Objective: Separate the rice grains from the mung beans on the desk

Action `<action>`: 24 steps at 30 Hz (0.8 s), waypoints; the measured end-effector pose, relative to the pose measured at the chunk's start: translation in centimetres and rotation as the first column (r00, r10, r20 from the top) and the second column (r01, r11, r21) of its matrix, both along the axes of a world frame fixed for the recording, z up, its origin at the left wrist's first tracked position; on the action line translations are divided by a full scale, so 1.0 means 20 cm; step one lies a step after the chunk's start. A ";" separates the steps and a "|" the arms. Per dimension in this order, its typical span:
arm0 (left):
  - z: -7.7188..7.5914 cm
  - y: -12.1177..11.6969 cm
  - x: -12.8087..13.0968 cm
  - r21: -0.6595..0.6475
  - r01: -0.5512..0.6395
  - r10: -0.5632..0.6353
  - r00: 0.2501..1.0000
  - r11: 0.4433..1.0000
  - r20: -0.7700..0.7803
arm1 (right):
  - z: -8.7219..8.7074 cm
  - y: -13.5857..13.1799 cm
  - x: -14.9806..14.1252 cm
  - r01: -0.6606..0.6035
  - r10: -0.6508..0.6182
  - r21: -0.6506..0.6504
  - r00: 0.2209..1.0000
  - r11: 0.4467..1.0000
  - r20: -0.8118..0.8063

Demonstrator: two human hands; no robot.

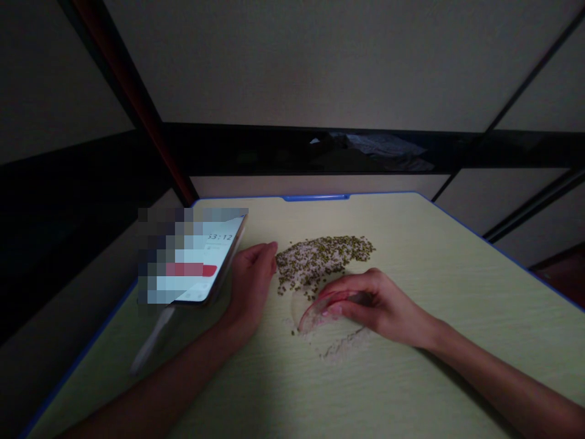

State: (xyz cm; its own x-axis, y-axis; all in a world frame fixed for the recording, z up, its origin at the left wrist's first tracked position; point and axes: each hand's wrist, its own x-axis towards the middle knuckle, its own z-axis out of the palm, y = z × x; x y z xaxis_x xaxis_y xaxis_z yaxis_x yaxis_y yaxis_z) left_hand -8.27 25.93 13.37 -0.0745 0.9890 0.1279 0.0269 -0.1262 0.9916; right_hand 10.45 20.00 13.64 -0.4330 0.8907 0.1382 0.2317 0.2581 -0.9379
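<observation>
A heap of small green beans mixed with pale grains (320, 259) lies in the middle of a pale green table (411, 366). My right hand (370, 305) is closed around a clear plastic scoop-like piece (317, 311), its edge tilted onto the table just below the heap. A thin patch of pale grains (340, 347) lies under and in front of it. My left hand (251, 280) rests on its side against the heap's left edge, fingers held together and curved, holding nothing that I can see.
A lit phone (205, 262) stands propped at the left of the table, its screen partly blurred. A white strip (150, 341) lies below it. The table has a blue rim (315, 197). Walls and dark beams lie behind.
</observation>
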 end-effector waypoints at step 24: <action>0.00 0.00 0.00 0.005 -0.003 0.003 1.000 1.000 -0.008 | 0.03 0.01 0.00 0.175 -0.173 -0.048 0.984 0.983 0.037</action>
